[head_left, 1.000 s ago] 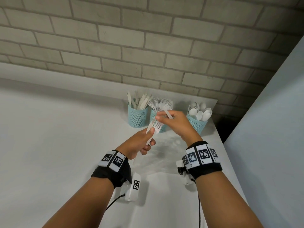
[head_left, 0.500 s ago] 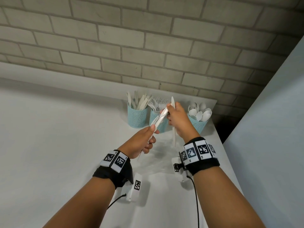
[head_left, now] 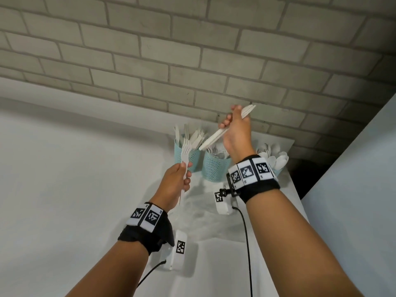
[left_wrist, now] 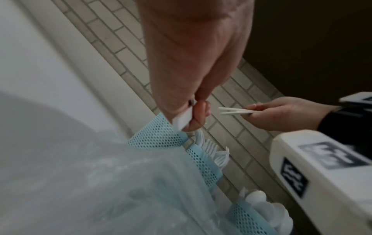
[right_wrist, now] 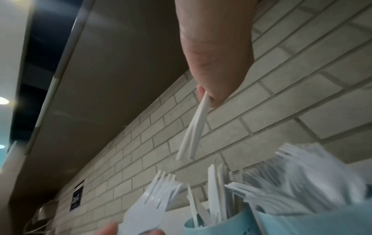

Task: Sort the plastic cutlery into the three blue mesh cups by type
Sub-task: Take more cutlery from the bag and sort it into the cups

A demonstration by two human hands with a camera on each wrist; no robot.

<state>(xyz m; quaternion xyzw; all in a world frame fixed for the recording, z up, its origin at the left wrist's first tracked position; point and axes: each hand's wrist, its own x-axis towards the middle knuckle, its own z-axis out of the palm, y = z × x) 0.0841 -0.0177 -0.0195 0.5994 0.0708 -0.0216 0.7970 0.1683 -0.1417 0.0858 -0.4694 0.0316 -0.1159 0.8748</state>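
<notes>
White counter (head_left: 64, 189) runs to a grey brick wall (head_left: 192, 50), a pale panel (head_left: 353, 200) closing the side past the cups; three blue mesh cups sit in a row against the wall. Taking the fork cup (head_left: 214, 168) as landmark: knife cup (head_left: 188, 156) just beside it on one side, spoon cup (head_left: 276, 168) on the other. Right hand (head_left: 235, 133) is raised above the fork cup, fingers curled round two white knives (head_left: 216, 137), tips angled down toward the knife cup. Left hand (head_left: 174, 183) is in front of the knife cup, fingers wrapped round a small bunch of forks (head_left: 186, 151), tines up (count unclear). Risks, as I judge: knives are splayed, so one could miss the crowded knife cup or land among the forks; the cups look light and could tip if knocked
</notes>
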